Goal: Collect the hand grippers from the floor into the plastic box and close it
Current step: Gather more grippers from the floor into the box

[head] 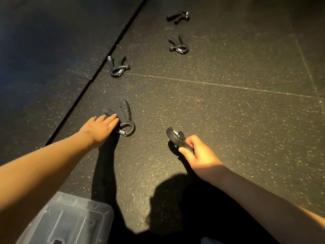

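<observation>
Head view: the left hand (100, 128) reaches out, its fingers straight and laid flat across one handle of the near gripper (127, 110), which lies on the speckled floor (228, 120); nothing is clasped. The right hand (198, 152) is curled round the handles of the held gripper (173, 136), lifted just off the floor, spring end pointing away. Three more lie well beyond: the seam gripper (117, 67) beside the dark mat edge (98, 74), the mid gripper (178, 44) and the far gripper (178, 17). The box (70, 217), translucent and ribbed, sits at the lower left under the left forearm; whether it is closed cannot be told
</observation>
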